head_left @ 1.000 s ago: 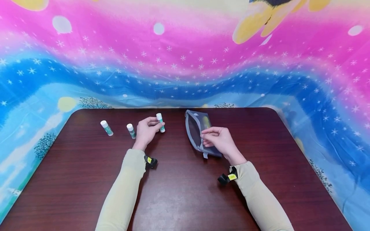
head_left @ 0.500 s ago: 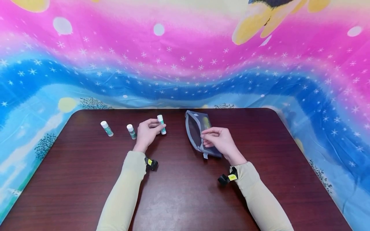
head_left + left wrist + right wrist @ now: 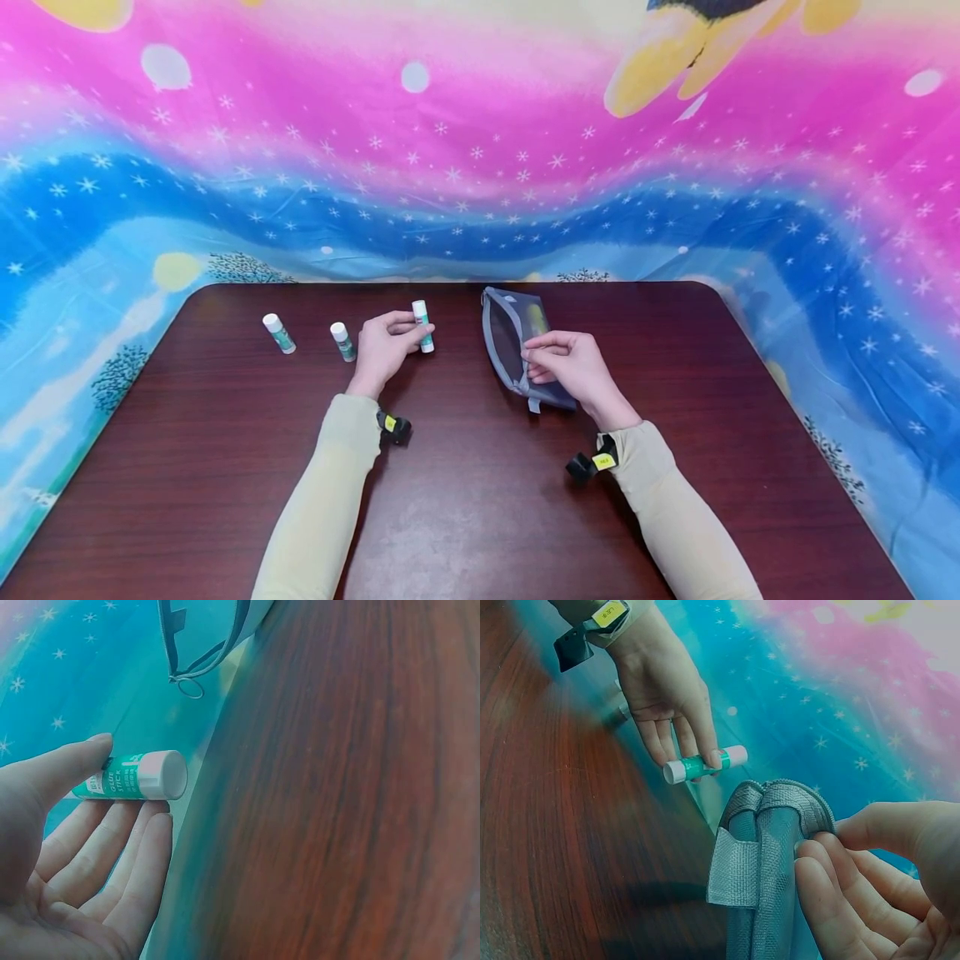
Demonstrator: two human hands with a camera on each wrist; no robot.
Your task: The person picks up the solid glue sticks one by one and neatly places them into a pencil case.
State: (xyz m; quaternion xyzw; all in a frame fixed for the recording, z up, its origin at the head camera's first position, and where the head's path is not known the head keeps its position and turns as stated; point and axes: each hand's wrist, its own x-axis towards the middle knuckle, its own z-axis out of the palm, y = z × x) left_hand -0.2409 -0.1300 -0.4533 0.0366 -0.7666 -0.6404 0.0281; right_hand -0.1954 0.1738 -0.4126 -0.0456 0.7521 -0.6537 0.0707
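the left hand (image 3: 382,346) pinches a glue stick (image 3: 422,317) near the pouch (image 3: 776,870). it looks light, hard and a bit slippery; i'd hold its middle. the right hand (image 3: 566,362) pinches the soft pouch's edge.

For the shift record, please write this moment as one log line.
left hand: pinches glue stick | right hand: pinches open gray pouch | other glue sticks: on table

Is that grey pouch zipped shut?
No, the grey pouch gapes open, with the right hand pinching one edge of its opening.
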